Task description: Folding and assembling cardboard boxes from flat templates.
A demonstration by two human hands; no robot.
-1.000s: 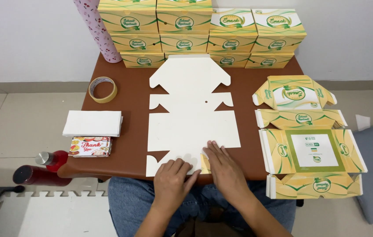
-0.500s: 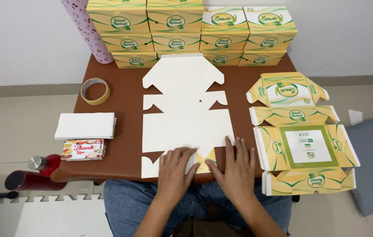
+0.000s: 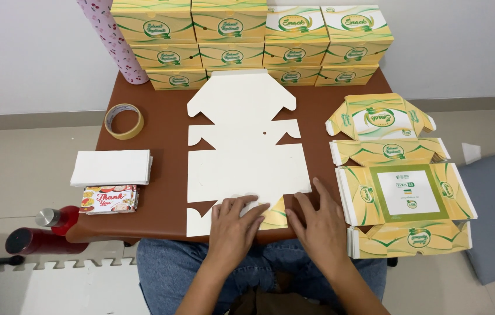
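A flat white die-cut box blank lies unfolded, plain side up, in the middle of the brown table. My left hand presses flat on its near flap, which is folded over so a yellow-green printed patch shows. My right hand lies flat beside it on the near right corner of the blank, fingers spread. Neither hand grips anything.
Several assembled yellow-green boxes are stacked along the back edge. A stack of unfolded printed blanks overhangs the table's right side. A tape roll, white sheets, small cards, a patterned tube and a red bottle are at left.
Both hands slid slightly right along the near flap, pressing it down. The view shifted a little, and the blank stayed in place.
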